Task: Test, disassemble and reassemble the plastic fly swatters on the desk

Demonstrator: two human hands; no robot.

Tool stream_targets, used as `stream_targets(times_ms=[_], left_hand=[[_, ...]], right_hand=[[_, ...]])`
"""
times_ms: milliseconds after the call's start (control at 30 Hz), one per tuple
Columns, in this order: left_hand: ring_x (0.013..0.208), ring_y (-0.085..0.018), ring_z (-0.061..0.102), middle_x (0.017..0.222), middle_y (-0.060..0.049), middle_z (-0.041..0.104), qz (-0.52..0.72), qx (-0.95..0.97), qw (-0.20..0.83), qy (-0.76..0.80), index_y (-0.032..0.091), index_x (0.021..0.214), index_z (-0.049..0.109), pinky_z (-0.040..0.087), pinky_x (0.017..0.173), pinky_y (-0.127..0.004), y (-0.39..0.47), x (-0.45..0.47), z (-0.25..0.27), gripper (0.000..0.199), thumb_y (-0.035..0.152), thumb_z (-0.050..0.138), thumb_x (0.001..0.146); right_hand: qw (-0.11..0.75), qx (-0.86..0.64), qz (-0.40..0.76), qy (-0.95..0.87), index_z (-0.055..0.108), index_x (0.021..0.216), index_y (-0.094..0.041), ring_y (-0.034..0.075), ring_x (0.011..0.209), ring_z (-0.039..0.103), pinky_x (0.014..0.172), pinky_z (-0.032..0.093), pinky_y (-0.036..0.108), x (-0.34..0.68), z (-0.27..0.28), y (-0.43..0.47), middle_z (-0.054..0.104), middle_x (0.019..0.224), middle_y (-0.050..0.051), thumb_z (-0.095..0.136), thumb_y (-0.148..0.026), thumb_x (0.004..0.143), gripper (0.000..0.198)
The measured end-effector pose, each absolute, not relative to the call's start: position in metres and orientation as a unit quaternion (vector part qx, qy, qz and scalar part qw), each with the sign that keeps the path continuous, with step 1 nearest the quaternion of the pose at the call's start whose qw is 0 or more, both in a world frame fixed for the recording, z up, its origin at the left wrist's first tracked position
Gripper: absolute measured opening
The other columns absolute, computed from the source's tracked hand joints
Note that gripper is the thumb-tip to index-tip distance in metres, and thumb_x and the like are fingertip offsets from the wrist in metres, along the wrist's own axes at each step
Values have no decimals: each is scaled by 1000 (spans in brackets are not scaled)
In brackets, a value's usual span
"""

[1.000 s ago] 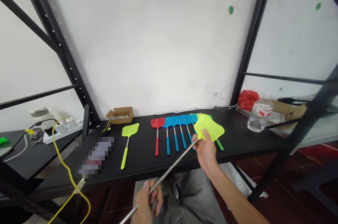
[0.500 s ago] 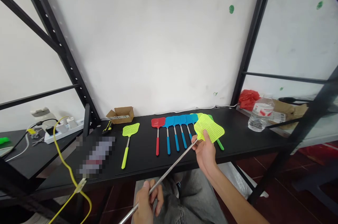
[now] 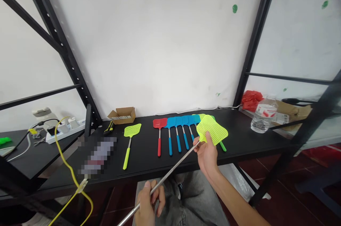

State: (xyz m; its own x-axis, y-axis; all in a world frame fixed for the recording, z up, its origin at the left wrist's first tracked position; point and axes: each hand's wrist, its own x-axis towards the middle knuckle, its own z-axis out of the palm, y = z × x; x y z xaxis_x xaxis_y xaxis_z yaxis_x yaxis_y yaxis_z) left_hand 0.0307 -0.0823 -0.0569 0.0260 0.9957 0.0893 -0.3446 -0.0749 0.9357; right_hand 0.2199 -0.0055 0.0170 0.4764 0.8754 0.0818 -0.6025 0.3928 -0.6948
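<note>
Black desk point(image 3: 247, 144): held yellow swatter point(image 3: 212, 127) slants over its front edge.
Left hand point(image 3: 147, 201): curled around the metal rod point(image 3: 170, 172).
Right hand point(image 3: 207, 155): gripping the base of the mesh head point(image 3: 216, 132).
Swatter row point(image 3: 178, 144): toward the back edge; swinging the head low could knock it askew.

Lime-yellow fly swatter point(image 3: 210, 126) slanting up rightward, perforated head point(image 3: 216, 132) tilting before black tabletop point(image 3: 147, 148), slim metal shaft point(image 3: 174, 168) stretching long, lower end running out of view.
</note>
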Motion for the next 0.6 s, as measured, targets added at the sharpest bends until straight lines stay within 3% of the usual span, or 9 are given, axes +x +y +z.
stream_targets(times_ms=[300,433,600], left_hand=[[38,-9,20,36,5,30,564,439,584,384,23,52,31,18,42,-25,-89,39,-54,54,61,34,90],[38,-9,24,36,4,32,568,443,573,390,23,52,31,22,42,-24,-87,37,-55,54,61,34,90],[36,-8,19,36,5,31,559,430,588,396,22,53,31,16,41,-24,-89,41,-58,55,64,33,89]], right_hand=[[787,-292,480,-253,53,92,-21,13,47,50,43,34,23,194,10,-17,59,52,-3,56,-55,85,35],[782,-292,489,-254,55,92,-20,14,48,51,44,35,24,183,7,-24,60,52,-2,57,-55,85,36],[760,-306,512,-258,56,83,-19,13,45,47,43,34,24,172,0,-32,60,52,0,54,-55,86,36]])
